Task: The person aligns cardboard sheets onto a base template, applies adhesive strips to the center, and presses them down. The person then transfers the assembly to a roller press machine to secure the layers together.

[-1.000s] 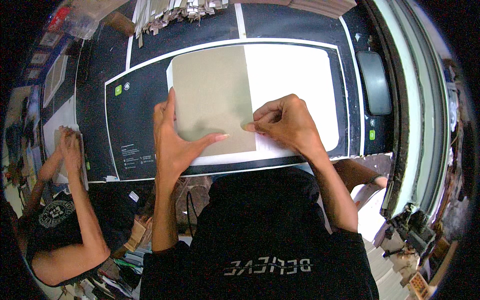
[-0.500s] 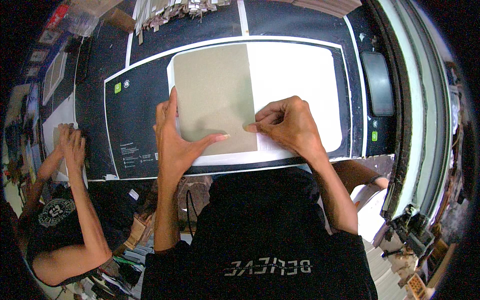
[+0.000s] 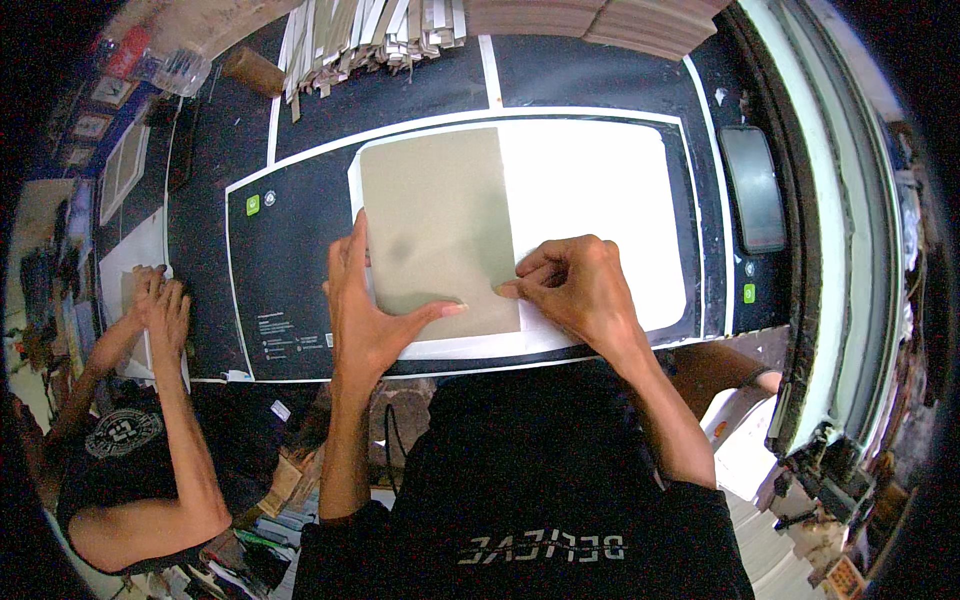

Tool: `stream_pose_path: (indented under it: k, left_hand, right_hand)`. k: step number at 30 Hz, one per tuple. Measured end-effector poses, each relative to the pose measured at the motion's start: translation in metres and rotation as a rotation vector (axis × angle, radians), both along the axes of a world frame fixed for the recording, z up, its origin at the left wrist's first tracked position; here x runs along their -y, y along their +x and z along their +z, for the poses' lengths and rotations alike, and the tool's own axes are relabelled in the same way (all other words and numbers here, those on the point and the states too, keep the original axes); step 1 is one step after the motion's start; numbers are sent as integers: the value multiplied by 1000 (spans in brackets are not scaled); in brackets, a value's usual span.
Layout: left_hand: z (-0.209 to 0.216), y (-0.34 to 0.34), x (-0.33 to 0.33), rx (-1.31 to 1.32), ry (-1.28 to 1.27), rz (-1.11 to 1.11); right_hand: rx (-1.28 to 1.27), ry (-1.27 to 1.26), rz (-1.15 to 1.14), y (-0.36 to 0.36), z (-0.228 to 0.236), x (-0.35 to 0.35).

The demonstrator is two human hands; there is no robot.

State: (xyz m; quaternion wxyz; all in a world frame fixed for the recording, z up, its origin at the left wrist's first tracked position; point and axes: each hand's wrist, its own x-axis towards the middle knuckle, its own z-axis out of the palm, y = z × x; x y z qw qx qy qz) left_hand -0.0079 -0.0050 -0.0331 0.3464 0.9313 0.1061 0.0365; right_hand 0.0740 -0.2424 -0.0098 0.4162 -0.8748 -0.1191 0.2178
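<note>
A beige-grey cardboard sheet (image 3: 440, 215) lies on the left half of a larger white sheet with rounded corners (image 3: 600, 200). My left hand (image 3: 370, 315) is at the board's lower left, thumb spread out over its surface and the fingers stretched up along its left edge. At the lower right edge of the board, my right hand (image 3: 585, 290) has thumb and fingertips pinched together on that edge. Its other fingers are curled under. A white strip of the larger sheet shows below the board.
The table has a dark printed covering (image 3: 290, 230) with white lines. Paper strips (image 3: 375, 45) and stacked brown board (image 3: 600, 25) lie at the far side. A phone (image 3: 752, 190) rests on the right beside a pale metal rail (image 3: 835, 220). At left, another person's hands (image 3: 160, 305) press on a sheet.
The whole view has shifted, so the table sits lower in the picture. Both my hands keep nearly the same places on the board.
</note>
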Motion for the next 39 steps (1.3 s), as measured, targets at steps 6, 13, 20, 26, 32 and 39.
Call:
stream_pose_path:
  k: [6,13,20,26,32,39]
  left_hand:
    - [0,0,-1,-8,-11,-8]
    - [3,0,0,-18,9,-15]
    - [12,0,4,27,206,-7]
    - [3,50,29,234,206,-248]
    - [-22,70,51,150,438,-322]
    - [-27,71,53,143,441,-331]
  right_hand:
    - [-14,-30,0,0,5,-3]
    - [1,-18,19,1,1,0]
    - [-55,18,-7,4,1,-1]
    - [-16,2,-10,2,4,-1]
    - [4,46,-17,-1,1,-2]
    - [-41,3,-17,2,3,-3]
